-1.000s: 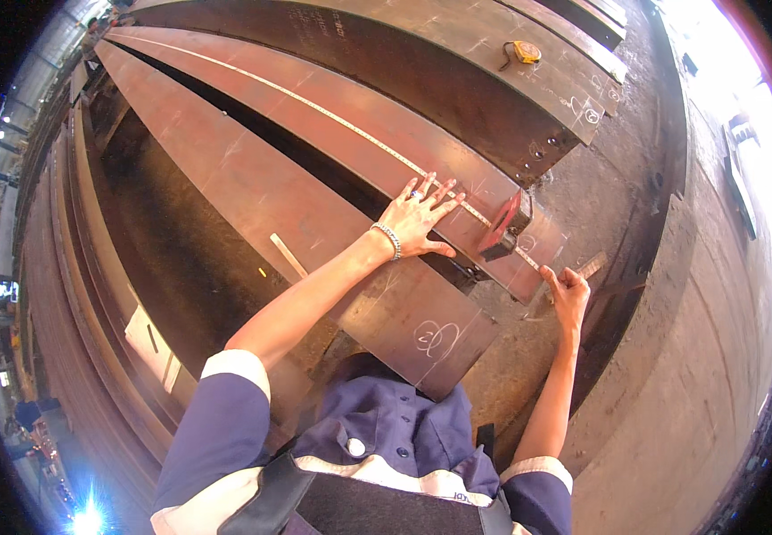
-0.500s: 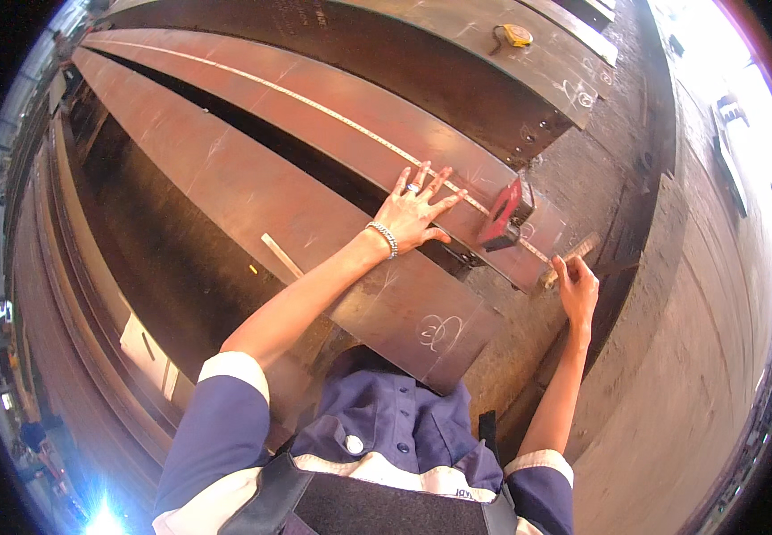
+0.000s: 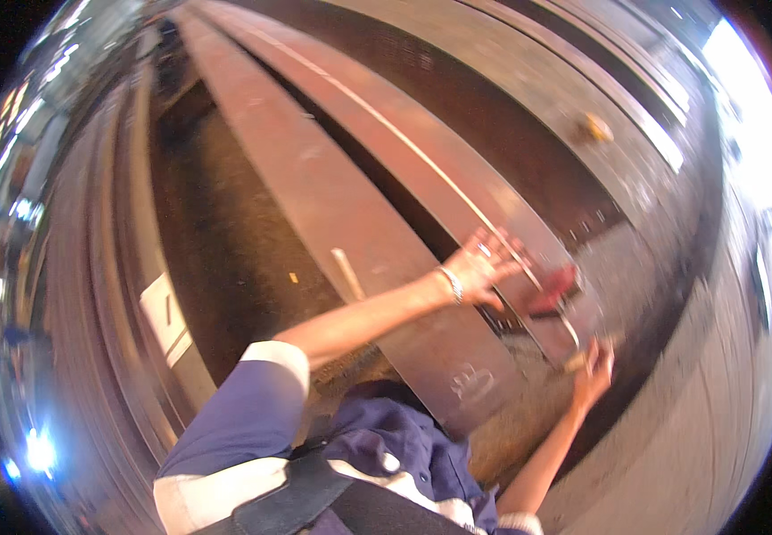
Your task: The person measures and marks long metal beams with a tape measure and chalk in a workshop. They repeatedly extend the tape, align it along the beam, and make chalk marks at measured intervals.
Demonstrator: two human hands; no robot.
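A long pale measuring tape (image 3: 404,138) runs along the top of a narrow reddish-brown steel beam (image 3: 457,165). My left hand (image 3: 486,264) lies on the tape and beam with its fingers spread, and a bracelet circles its wrist. Past its fingertips, a red and dark block-shaped tool (image 3: 553,290) sits across the tape. At the beam's near end, the tape bends toward my right hand (image 3: 593,374), whose fingers are pinched on its end, though motion blurs them. Close by that hand is a short wooden piece (image 3: 574,361).
A wide steel plate (image 3: 350,205) with chalk marks lies left of the beam, a thin pale stick (image 3: 347,273) at its edge. A yellow tape-measure case (image 3: 595,127) rests on a farther beam. Dark gaps separate the beams. Bright sparks of light (image 3: 41,450) show at lower left.
The view has swung, so the beams and both hands appear farther right and lower. The tape's end now bows beside my right hand. My left hand stays spread on the tape.
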